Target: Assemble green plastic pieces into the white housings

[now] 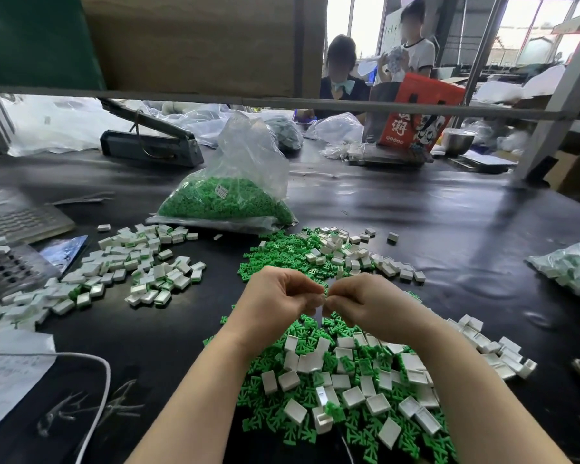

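Observation:
My left hand (275, 301) and my right hand (359, 301) meet fingertip to fingertip above the black table, fingers curled, pinching a small white housing (322, 300) between them. Most of that piece is hidden by my fingers, and no green part shows in it. Below my wrists lies a mixed heap of loose green plastic pieces (310, 336) and empty white housings (349, 395). A pile of housings with green pieces fitted (138, 266) lies at the left.
A clear bag of green pieces (228, 195) stands behind the heap. A second bag (576, 262) lies at the right edge. A perforated metal fixture (7, 266), papers (7, 373) and a white cable (101, 390) occupy the left. Two people work across the table.

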Available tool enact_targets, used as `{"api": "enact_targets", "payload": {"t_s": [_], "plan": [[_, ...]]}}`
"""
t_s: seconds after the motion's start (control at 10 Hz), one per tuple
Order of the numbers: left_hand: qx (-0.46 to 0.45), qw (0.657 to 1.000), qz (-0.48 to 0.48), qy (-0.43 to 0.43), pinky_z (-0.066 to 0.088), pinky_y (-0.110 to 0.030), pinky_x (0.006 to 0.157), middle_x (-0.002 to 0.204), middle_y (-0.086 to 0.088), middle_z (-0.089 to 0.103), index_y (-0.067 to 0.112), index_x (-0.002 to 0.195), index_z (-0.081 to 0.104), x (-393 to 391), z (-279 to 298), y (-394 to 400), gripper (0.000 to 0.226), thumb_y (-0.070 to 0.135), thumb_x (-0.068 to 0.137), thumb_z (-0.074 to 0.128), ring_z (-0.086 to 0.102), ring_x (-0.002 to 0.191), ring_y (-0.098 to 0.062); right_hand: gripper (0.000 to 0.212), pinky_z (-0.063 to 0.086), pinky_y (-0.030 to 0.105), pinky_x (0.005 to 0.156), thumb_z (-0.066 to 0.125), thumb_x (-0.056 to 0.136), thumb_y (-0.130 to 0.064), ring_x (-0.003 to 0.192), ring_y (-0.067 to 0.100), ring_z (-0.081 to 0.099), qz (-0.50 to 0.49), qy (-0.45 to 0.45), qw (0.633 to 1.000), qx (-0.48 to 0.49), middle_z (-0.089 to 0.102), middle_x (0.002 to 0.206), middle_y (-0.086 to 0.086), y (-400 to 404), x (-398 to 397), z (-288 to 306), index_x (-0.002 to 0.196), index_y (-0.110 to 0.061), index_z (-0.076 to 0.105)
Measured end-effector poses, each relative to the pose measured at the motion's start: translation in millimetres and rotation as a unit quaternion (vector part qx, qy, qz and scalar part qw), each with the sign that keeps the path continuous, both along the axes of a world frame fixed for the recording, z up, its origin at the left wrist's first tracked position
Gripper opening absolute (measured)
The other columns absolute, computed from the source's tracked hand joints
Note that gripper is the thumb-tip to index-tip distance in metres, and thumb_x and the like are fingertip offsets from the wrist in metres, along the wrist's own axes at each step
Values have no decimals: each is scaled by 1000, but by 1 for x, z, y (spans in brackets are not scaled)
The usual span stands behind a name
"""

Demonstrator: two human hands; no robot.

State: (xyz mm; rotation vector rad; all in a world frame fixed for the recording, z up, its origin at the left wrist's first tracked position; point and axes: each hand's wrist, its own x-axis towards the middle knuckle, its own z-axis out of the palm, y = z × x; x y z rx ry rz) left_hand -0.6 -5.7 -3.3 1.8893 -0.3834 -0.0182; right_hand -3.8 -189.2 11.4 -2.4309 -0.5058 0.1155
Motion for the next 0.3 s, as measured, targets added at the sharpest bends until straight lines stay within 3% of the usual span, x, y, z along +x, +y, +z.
{"api": "enact_targets", "payload": {"t_s": [0.1,0.2,0.3], "plan": [[45,999,-10,-8,52,-15,60,74,11,75,19,97,78,-2,-3,-6,16,8,86,72,66,60,-1,18,32,13,44,61,96,-26,41,1,42,-2,19,999,-28,56,50,-12,-4,1,-2,81,-31,71],[120,991,-17,-52,56,-28,64,85,11,74,25,108,75,-5,-2,-10,20,18,91,66,66,68,-10,14,32,11,43,63,94,-25,41,-2,45,-20,20,998,-57,54,46,-19,-7,2,-2,99,-27,76],[157,983,40,-87,52,-27,89,109,10,69,23,114,73,-6,1,-12,22,23,94,63,63,95,-7,16,33,6,42,61,95,-27,42,-9,49,-59,-4,995,-78,54,52,-23,-9,2,1,104,-26,75]]}}
